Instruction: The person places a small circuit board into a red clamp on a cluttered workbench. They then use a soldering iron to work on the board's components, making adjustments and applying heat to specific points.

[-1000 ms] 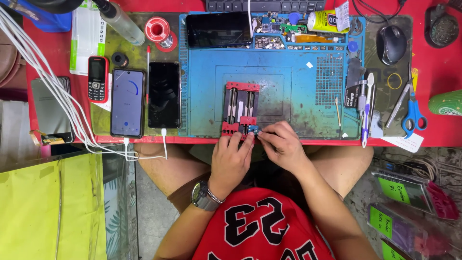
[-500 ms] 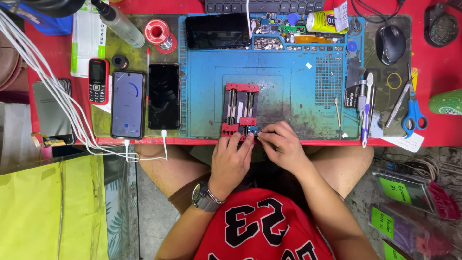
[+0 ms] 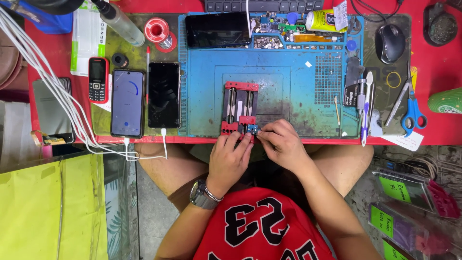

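At the near edge of a worn blue rubber work mat (image 3: 288, 91), a red metal clamp fixture with two steel rails (image 3: 239, 107) holds a small blue circuit board (image 3: 252, 129). The left hand (image 3: 230, 161), a steel watch on its wrist, rests its fingers on the fixture's near bar. The right hand (image 3: 284, 144) pinches at the board's right side.

Red surface (image 3: 433, 137) runs across top of view. Blue work mat (image 3: 288, 82) at centre, red clamp fixture (image 3: 239, 108) on its near edge. Left of mat: two smartphones (image 3: 127, 102) side by side, cables plugged in, small red keypad phone (image 3: 97, 80), solder spool (image 3: 157, 30), clear bottle (image 3: 120, 20). Right of mat: black mouse (image 3: 390, 43), blue-handled scissors (image 3: 413, 113), tweezers (image 3: 398, 102), toothbrush (image 3: 366, 108). Keyboard (image 3: 264, 5) at far edge.
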